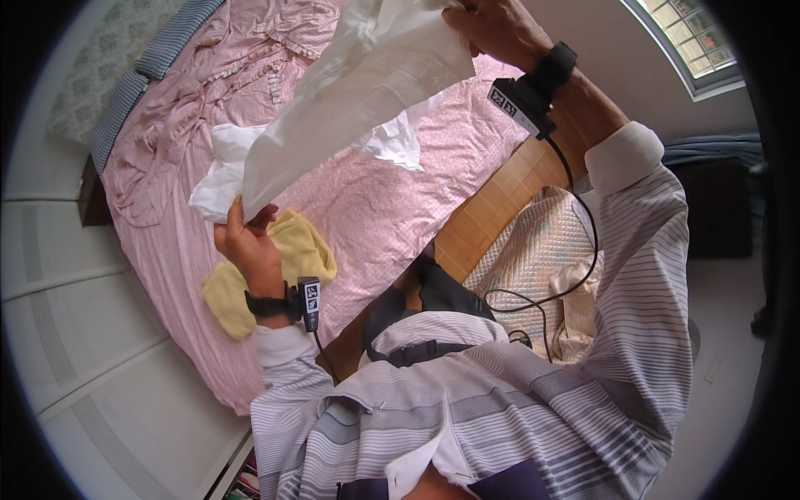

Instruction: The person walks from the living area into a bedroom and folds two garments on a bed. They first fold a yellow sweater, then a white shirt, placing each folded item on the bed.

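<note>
A thin white cloth (358, 92), partly see-through, is stretched on a slant between my two hands above the bed. My left hand (248, 246) pinches its lower left corner, thumb and fingers closed on the edge. Higher up at the right, my right hand (502, 32) is closed on the opposite end, near the top of the view. Behind the raised cloth, a folded white cloth (225, 171) lies on the bed, and another white piece (396, 143) shows beneath it. A yellow cloth (307, 243) rests crumpled beside and under my left wrist.
The bed (367, 217) has a pink patterned sheet, with a ruffled pink cover (200, 108) bunched at its far left. Striped blue pillows (171, 42) line the head end. A quilted pad (525, 250) lies right of my legs. Cables (575, 200) hang from devices on both wrists.
</note>
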A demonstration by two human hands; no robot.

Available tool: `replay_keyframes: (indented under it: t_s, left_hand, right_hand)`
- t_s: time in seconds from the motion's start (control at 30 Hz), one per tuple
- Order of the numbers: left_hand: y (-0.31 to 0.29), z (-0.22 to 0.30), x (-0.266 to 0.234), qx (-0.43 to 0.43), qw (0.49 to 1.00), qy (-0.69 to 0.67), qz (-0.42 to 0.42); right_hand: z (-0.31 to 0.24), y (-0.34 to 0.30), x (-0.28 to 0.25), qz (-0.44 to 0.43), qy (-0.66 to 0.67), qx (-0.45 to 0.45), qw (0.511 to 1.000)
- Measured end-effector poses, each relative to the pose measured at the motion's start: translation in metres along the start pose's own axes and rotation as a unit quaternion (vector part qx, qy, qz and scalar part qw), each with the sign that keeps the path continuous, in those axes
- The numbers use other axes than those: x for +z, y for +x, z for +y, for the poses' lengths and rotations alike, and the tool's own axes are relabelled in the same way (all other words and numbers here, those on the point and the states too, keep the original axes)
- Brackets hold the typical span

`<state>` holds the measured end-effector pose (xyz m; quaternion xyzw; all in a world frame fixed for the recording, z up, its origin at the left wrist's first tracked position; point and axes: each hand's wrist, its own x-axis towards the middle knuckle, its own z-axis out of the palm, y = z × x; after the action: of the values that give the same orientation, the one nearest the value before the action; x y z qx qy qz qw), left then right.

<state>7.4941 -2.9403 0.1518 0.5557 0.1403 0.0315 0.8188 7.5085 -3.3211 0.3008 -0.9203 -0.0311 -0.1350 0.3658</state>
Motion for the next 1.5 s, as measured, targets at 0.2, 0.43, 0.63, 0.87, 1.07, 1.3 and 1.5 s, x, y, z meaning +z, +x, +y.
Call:
replay_keyframes:
  t_s: [0.2,0.43,0.63,0.87,1.07,1.3,1.5]
  left_hand:
    - [0.001,0.032,-0.006,0.100,0.994,0.036,-0.014]
    - [0.032,0.043,-0.025,0.081,0.990,0.088,-0.074]
    - [0.091,0.066,-0.038,0.126,0.968,0.178,-0.125]
    - [0.133,0.119,-0.043,0.162,0.938,0.231,-0.203]
    - [0.131,0.174,-0.055,0.244,0.909,0.288,-0.179]
    - [0.109,0.206,-0.058,0.236,0.864,0.350,-0.273]
    - [0.135,0.208,-0.009,0.211,0.823,0.341,-0.403]
  right_hand:
    - [-0.013,-0.003,-0.009,0.001,0.044,0.016,0.999]
    - [-0.012,0.008,-0.002,-0.047,0.034,0.039,0.998]
    - [-0.005,0.037,0.013,-0.062,0.060,0.036,0.996]
    - [-0.013,0.097,0.026,-0.024,0.081,0.011,0.996]
    - [-0.043,0.132,0.027,0.018,0.149,-0.036,0.988]
    - [-0.022,0.027,0.013,-0.077,0.171,-0.009,0.982]
    - [-0.041,-0.055,-0.024,-0.041,0.093,0.067,0.993]
